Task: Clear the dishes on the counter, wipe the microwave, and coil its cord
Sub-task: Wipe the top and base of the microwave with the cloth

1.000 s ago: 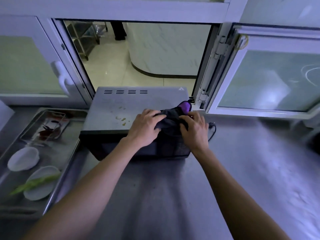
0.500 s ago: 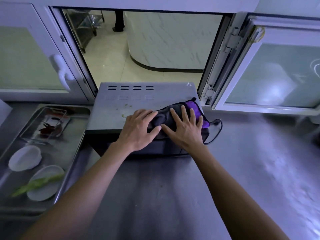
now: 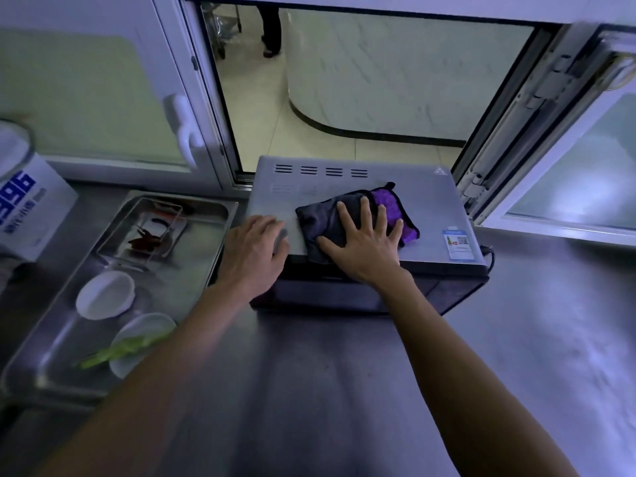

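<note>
Microwave [image 3: 351, 191] top carries a cloth [image 3: 330, 218] pressed flat beneath the right hand's [image 3: 364, 246] spread fingers [image 3: 347, 215]; left hand [image 3: 254, 253] rests relaxed at its front-left edge.

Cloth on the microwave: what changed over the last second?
The cloth, bunched in both hands a second ago, now lies flat on the microwave. The right hand presses it with spread fingers; the left hand has let go and rests on the top's left edge. The tray stayed put.

Blue digits "996" on white box [image 3: 27, 204] at left; small sticker [image 3: 459, 244] on microwave [image 3: 430, 201] top, print unreadable.
</note>
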The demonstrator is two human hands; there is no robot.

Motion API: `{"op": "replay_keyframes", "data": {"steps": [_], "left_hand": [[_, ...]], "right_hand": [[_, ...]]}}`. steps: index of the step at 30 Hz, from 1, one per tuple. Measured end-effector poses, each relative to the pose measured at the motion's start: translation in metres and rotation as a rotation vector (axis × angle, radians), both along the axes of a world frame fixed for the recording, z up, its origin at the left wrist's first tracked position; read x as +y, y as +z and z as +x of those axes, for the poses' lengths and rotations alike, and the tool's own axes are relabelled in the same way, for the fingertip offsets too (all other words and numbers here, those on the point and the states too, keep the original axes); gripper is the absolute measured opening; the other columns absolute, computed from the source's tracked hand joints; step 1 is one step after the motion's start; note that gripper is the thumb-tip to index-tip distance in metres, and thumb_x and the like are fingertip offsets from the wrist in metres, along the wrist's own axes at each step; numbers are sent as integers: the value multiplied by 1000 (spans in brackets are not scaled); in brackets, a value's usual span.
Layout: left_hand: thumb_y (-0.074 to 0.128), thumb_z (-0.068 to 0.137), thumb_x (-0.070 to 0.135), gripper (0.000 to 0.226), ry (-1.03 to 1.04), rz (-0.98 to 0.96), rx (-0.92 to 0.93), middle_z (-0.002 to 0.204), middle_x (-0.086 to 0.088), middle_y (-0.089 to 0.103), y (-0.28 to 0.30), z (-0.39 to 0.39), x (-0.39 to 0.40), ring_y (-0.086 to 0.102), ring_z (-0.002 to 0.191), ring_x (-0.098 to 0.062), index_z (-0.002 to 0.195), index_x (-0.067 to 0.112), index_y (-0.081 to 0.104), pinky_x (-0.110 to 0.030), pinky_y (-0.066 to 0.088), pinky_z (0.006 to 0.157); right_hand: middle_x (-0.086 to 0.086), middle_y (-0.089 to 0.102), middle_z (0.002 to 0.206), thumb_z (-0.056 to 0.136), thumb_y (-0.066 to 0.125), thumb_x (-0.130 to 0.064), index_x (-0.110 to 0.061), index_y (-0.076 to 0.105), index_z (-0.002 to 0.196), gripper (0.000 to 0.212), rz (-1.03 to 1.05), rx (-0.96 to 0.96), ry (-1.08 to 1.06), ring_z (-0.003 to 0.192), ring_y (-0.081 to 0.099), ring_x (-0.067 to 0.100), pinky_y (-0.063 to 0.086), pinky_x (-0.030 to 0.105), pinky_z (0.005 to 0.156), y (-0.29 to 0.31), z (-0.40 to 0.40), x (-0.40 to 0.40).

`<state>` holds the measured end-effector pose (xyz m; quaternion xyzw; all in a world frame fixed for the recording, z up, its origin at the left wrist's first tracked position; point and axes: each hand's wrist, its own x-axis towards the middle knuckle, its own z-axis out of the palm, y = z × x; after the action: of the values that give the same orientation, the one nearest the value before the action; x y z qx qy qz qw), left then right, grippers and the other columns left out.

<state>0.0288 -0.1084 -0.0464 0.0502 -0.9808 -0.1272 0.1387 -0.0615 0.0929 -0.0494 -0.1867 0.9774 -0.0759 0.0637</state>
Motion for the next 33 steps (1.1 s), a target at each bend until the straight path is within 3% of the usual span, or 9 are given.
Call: {"op": "replay_keyframes", "data": {"steps": [14,22,33], "left_hand": [[54,94,27,28,-68,101,124,125,-2,64,-13,19,-58,57,116,-25,115,13,69,-44,45,90],[59,92,23,30,-145,115,155,123,-5,65,-9,6,-28,59,116,-28,116,9,68,-47,47,93],[60,93,28,36,-245,22,44,130,-4,60,2,-9,81,52,124,-26,125,12,64,-48,44,95]], "right_hand": [[1,-8,168,74,11,-90,-48,2,155,91,6,3,15,152,-10,36,-7,67,116,0,4,-89],[-1,-2,168,75,11,-88,-47,7,154,90,11,8,-51,153,-8,32,-5,64,118,2,14,-38],[-3,4,168,77,20,-83,-45,14,154,86,-30,32,-215,153,-3,30,-3,61,120,0,9,87]]}}
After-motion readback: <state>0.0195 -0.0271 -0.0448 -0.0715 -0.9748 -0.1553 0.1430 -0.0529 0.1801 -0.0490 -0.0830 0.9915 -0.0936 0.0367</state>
